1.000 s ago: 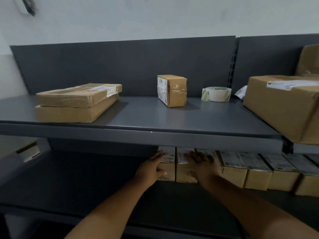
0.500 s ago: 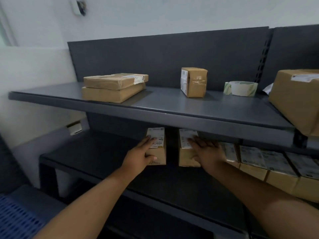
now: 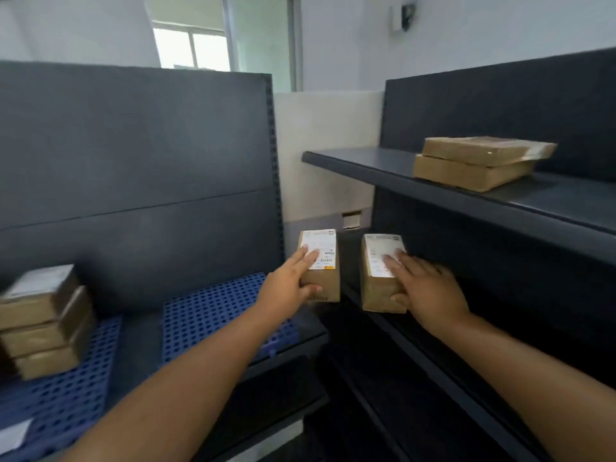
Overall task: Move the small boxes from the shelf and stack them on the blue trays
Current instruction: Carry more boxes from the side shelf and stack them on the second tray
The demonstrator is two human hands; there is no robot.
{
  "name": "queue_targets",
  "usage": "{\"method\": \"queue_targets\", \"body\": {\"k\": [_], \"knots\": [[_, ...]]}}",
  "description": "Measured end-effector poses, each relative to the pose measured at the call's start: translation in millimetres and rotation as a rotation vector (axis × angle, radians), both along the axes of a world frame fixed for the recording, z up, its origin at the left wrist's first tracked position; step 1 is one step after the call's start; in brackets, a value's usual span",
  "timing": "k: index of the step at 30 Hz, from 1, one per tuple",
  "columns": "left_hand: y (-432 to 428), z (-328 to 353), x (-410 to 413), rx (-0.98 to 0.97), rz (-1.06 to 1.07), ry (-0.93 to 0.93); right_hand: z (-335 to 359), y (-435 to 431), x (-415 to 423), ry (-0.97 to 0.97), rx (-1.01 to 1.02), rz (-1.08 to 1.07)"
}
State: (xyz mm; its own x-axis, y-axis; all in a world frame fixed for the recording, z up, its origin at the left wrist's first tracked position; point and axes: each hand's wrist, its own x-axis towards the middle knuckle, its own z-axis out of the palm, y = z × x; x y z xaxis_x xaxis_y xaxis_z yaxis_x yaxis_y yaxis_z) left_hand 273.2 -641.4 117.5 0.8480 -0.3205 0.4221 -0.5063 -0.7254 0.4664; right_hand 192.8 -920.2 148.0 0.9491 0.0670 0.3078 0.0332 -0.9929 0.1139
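Holding one small box each at frame centre: left hand [image 3: 286, 292] grip closed around left box [image 3: 320, 265], right hand [image 3: 427, 292] grip closed around right box [image 3: 381, 273], near blue tray [image 3: 213, 311].

Two bare forearms enter from the bottom edge of the frame, one from lower left, one from lower right. No sleeves reach into view on either arm; both are uncovered from the frame edge to the wrist. Left hand [image 3: 289, 288] and right hand [image 3: 430, 288] are bare, no gloves. No watch, band or ring can be made out on wrists or fingers. Fingernails look short and plain. Edges slightly blurred, finer detail not readable.
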Motion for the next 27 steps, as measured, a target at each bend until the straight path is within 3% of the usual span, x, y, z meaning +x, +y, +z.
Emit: {"method": "queue_targets", "body": {"k": [13,27], "knots": [[210.8,-38.4,30.1,0.039,0.471,0.084,-35.4,210.1,150.3,0.098,0.028,0.411],[255.2,-101.1,74.0,0.114,0.572,0.227,-101.0,270.9,234.4,0.283,0.080,0.492]]}}
